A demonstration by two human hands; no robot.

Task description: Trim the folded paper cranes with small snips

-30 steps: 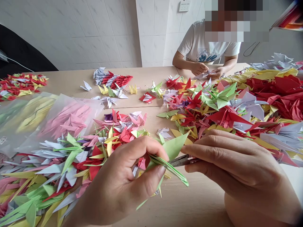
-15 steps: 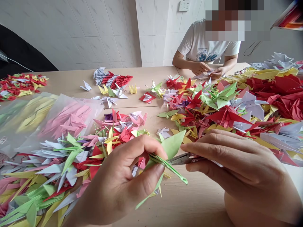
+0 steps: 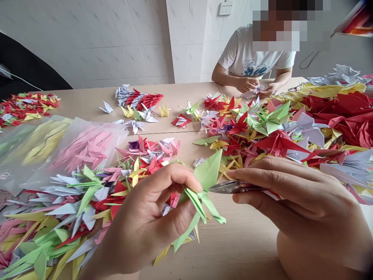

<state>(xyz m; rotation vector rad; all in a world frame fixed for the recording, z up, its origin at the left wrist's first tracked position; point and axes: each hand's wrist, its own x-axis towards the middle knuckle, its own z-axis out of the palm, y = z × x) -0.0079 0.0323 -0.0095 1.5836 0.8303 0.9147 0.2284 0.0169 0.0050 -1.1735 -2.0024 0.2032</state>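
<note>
My left hand (image 3: 154, 217) pinches a light green origami crane (image 3: 208, 171) between thumb and forefinger. One broad wing stands up, and narrow folded points spread toward the lower right, two of them apart from each other. In my right hand (image 3: 294, 198) is a small metal tool with a dark, pointed tip (image 3: 224, 187) and a partly hidden reddish handle, so its exact kind cannot be told. The tip lies just right of the crane, close to the base of the raised wing. Thumb and fingers close over the handle.
Loose paper cranes (image 3: 84, 194) heap up at the left, and a larger pile (image 3: 271, 120) spreads over the right. Clear plastic bags (image 3: 116, 136) hold pink, yellow and green ones. Across the table (image 3: 186, 87), a person in a white T-shirt (image 3: 241, 54) handles pale paper.
The crane has turned in my left hand, and its narrow green points have spread apart. My right hand has drawn the tool slightly right, away from the folds.
</note>
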